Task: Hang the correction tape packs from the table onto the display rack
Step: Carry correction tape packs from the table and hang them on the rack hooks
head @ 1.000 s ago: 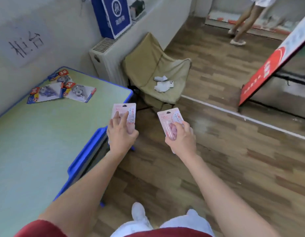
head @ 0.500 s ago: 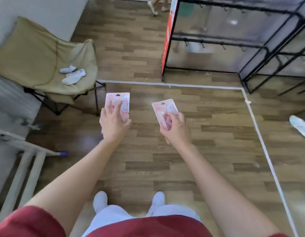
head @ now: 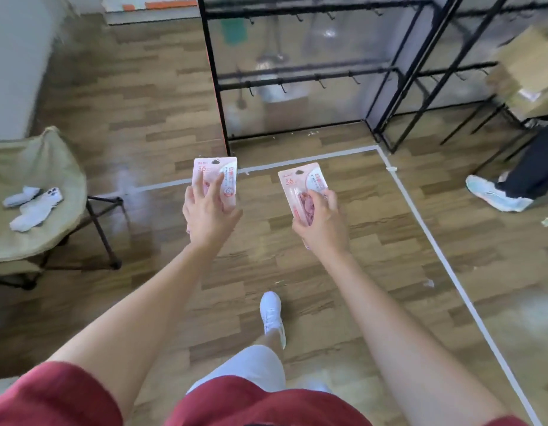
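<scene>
My left hand (head: pixel 208 215) holds a pink correction tape pack (head: pixel 218 172) upright, fingers spread over its front. A second pink correction tape pack (head: pixel 300 183) is gripped by my right hand (head: pixel 321 224), thumb across its lower half. Both are held out at waist height above the wood floor. The black display rack (head: pixel 300 73) stands ahead, with two horizontal bars of small hooks and a clear backing. No pack hangs on the hooks that I can see. The table is out of view.
A beige folding chair (head: pixel 35 192) with a phone and white socks stands at the left. Another person's leg and pale shoe (head: pixel 497 195) are at the right, near a second black frame (head: pixel 445 87). White tape lines (head: pixel 435 241) mark the floor.
The view has swung from the table to the rack, which is now closer and straight ahead. Both hands keep holding their packs in the same way.
</scene>
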